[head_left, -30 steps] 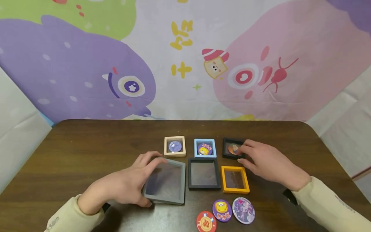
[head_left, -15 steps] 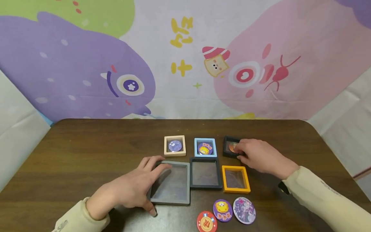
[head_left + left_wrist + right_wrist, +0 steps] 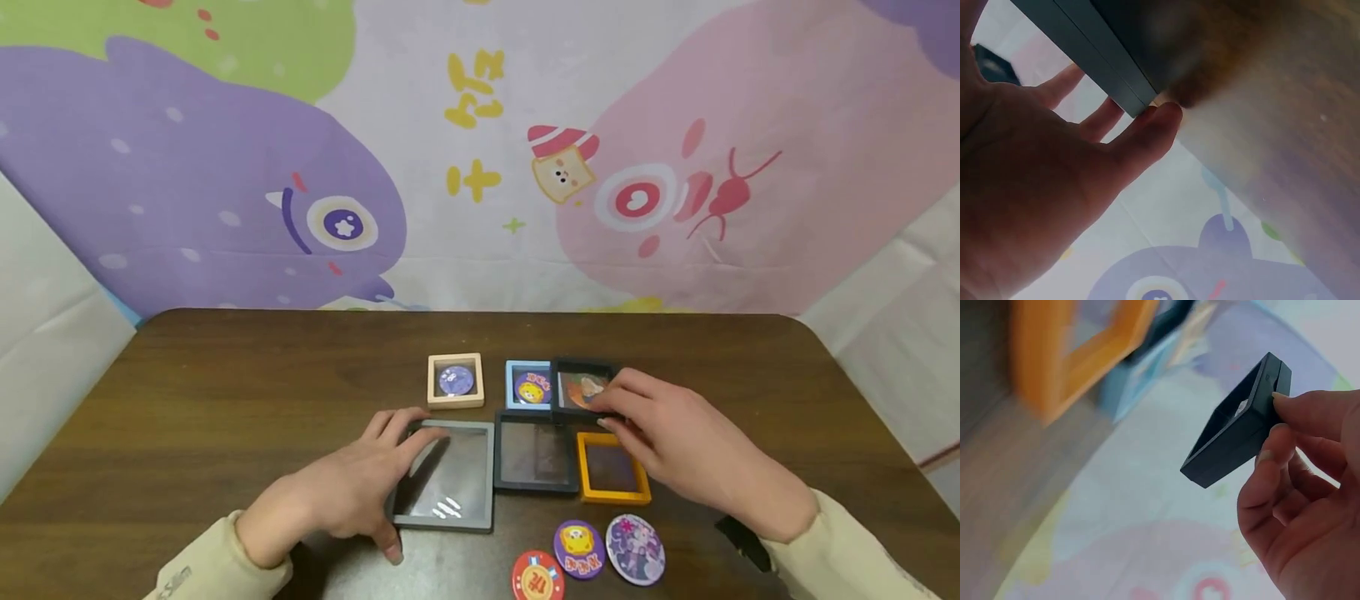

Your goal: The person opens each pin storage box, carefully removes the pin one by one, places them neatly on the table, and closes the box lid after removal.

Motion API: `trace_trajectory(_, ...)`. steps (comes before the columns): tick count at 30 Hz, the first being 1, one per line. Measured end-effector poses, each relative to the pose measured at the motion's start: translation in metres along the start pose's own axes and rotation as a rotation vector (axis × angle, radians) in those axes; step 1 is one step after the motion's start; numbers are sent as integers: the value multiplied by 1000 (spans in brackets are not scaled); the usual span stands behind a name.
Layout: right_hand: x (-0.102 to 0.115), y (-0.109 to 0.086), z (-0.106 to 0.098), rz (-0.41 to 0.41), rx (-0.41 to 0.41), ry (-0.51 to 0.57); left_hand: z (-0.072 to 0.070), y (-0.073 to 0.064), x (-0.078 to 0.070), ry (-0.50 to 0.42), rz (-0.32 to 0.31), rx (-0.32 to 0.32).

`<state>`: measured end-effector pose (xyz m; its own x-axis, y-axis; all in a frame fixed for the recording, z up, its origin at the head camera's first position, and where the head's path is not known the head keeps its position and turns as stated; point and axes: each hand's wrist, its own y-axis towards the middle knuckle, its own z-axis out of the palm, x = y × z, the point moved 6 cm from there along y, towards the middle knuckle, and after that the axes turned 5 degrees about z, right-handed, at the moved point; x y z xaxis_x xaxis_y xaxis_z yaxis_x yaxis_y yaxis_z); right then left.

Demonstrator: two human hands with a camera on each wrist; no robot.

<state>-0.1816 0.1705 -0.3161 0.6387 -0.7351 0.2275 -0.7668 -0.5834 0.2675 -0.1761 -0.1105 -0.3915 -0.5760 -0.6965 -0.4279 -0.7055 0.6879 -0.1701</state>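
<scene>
My right hand (image 3: 690,437) pinches the right side of a small black display frame (image 3: 557,390) between thumb and fingers. A round orange badge (image 3: 574,390) shows inside it. In the right wrist view, this frame (image 3: 1225,447) is held up, tilted, off the table. From the head view it overlaps the light blue frame (image 3: 512,385), which contains a purple badge with a yellow bear. At the left, my left hand (image 3: 345,487) grips the large grey frame (image 3: 489,479), thumb at its lower left corner and fingers along its top left. The left wrist view shows thumb and fingers around a corner.
A larger black frame (image 3: 536,487) lies right against the grey one, with a yellow-orange frame (image 3: 615,498) to its right. A beige frame (image 3: 432,383) with a blue-purple badge stands behind. Nearest me lie red (image 3: 537,577), purple (image 3: 579,550) and lilac (image 3: 635,550) badges.
My right hand has lifted the small black frame from the back right and brought it left over the light blue frame. Earlier, my left hand slid the grey frame right against the larger black one.
</scene>
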Motion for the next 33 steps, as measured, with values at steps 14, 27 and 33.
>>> trace_trajectory(14, 85, -20, 16, -294, -35, 210, -28, -5, -57, -366, 287, -290)
trace_trajectory(27, 90, -27, 20, -258, -153, 437, -24, -5, -68, -380, 277, -339)
trace_trajectory(33, 87, -32, 20, -98, -269, 437, -23, -7, -72, -430, 267, -394)
